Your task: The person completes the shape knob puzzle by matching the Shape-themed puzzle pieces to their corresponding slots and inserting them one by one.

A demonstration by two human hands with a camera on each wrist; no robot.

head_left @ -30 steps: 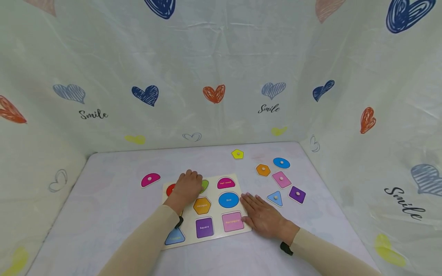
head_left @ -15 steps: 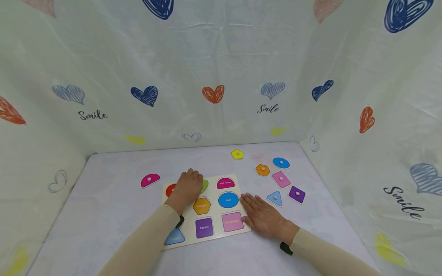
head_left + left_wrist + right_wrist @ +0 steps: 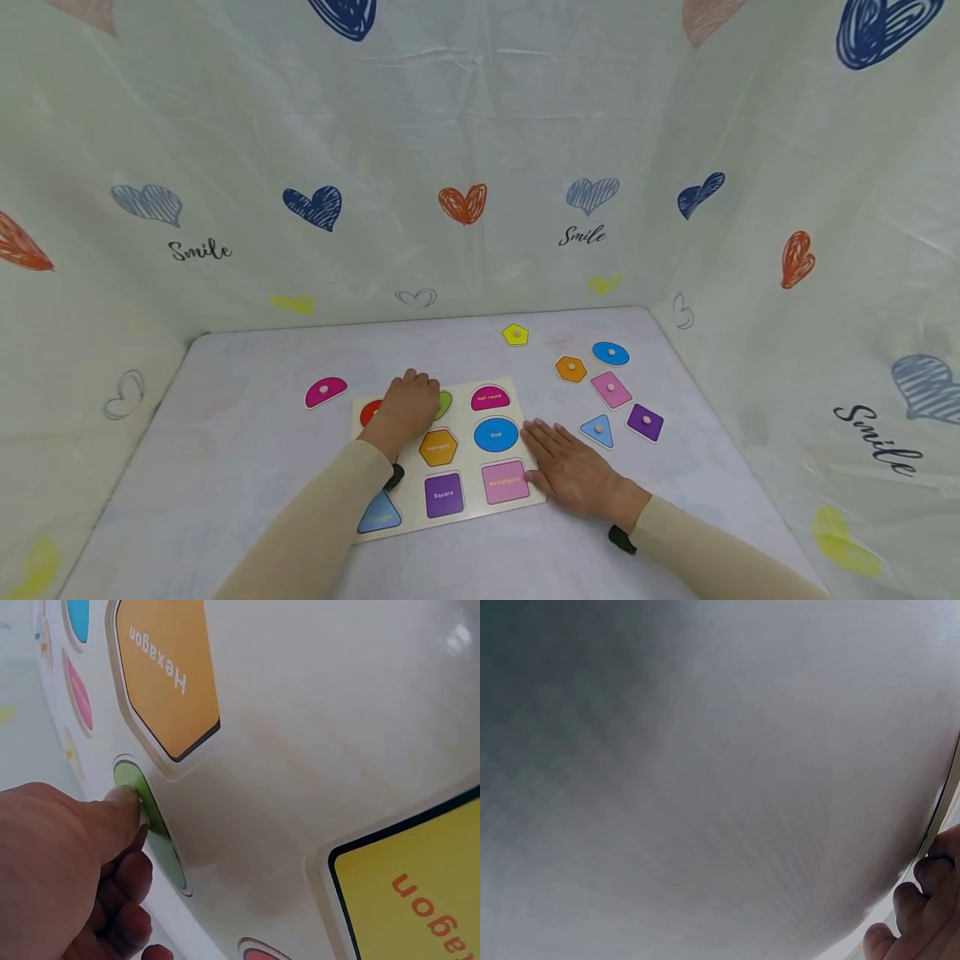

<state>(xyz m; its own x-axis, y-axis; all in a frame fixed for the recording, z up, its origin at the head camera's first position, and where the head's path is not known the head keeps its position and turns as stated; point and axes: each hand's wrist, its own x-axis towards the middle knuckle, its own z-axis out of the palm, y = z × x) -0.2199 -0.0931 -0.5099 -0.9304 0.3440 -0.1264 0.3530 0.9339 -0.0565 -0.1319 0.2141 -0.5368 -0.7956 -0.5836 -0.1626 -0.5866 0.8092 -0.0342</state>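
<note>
My left hand (image 3: 406, 408) is over the upper left part of a cream shape puzzle board (image 3: 412, 531). In the left wrist view its thumb and fingers pinch at the middle of a rounded green puzzle piece (image 3: 169, 859), which lies in its recess; the knob is hidden by the thumb. Beside it are the orange hexagon recess (image 3: 169, 667) and the yellow pentagon recess (image 3: 420, 877). With fingers straight, my right hand (image 3: 577, 471) lies against the board's right edge, its thumb over the corner of the pink rectangle recess (image 3: 506, 482).
Loose knobbed pieces lie right of the board: a blue triangle (image 3: 597, 432), purple square (image 3: 645, 423), pink rectangle (image 3: 611, 390), orange hexagon (image 3: 571, 369) and blue oval (image 3: 611, 353). A yellow pentagon (image 3: 515, 335) lies farther back, a magenta half round (image 3: 326, 392) at left.
Almost nothing differs. My left wrist has shifted very slightly while the fingers stay at the green piece; my right hand keeps its place at the board's edge.
</note>
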